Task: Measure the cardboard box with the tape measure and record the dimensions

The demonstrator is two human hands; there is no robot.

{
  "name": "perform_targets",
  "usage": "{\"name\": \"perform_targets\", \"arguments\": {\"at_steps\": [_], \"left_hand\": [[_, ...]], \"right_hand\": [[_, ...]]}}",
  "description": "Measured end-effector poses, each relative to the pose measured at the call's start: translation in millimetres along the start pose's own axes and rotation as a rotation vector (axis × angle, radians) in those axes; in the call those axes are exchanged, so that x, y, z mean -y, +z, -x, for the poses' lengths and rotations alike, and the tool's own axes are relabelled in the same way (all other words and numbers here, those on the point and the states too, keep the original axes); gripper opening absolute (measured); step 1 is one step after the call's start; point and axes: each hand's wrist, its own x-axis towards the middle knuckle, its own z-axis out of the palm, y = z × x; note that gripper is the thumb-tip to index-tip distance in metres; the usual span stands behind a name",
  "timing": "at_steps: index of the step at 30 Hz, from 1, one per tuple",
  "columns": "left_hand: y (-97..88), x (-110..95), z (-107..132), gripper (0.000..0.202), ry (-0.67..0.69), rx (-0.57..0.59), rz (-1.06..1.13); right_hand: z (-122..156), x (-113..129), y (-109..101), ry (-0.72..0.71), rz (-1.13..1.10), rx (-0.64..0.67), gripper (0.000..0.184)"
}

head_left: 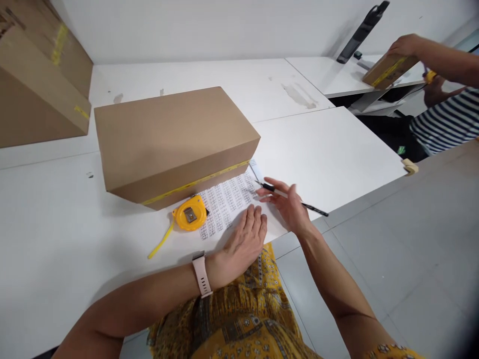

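My left hand [245,239] lies flat over the lower edge of a handwritten sheet of paper [220,203], fingers stretched out. Just right of the sheet, my right hand [286,204] holds a black pen [312,207] loosely between thumb and fingers. The pen's tip points left, over the paper's right side. A brown cardboard box [177,134] with yellow measuring tape along its lower front side stands behind the paper and hides part of it. An orange tape measure [190,213] rests by the paper's left edge, with a short yellow strap beside it.
A larger carton [45,94] stands at the far left. On the right, another person's hand [406,45] rests on a small box [389,70]; their other hand holds something yellow. A dark bottle [361,35] stands near the wall. The white table's [314,149] front edge runs beside my right arm.
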Motion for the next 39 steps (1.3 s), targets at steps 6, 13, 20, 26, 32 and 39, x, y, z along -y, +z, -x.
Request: {"name": "perform_targets", "arguments": {"at_steps": [6,13,20,26,32,39], "left_hand": [[-12.7,3,-6,0.055,0.029,0.011,-0.047],[-11.5,2,-10,0.053,0.044,0.019,-0.103],[-3.1,-3,-10,0.052,0.032,-0.020,-0.119],[-0.5,-4,-10,0.054,0.046,-0.034,-0.232],[-3.0,-3,-10,0.054,0.063,-0.011,-0.261],[-1.2,-3,-11,0.054,0.056,-0.017,-0.292]], "right_hand": [[-13,-11,3,0.003,0.169,-0.043,0.029],[-14,-11,6,-0.007,0.262,-0.072,0.032],[-14,-18,8,-0.099,0.376,-0.101,0.035],[-14,-22,6,-0.127,0.391,-0.074,0.033],[-14,-27,5,-0.139,0.419,-0.067,0.033],[-14,-25,6,-0.133,0.416,-0.071,0.033]]}}
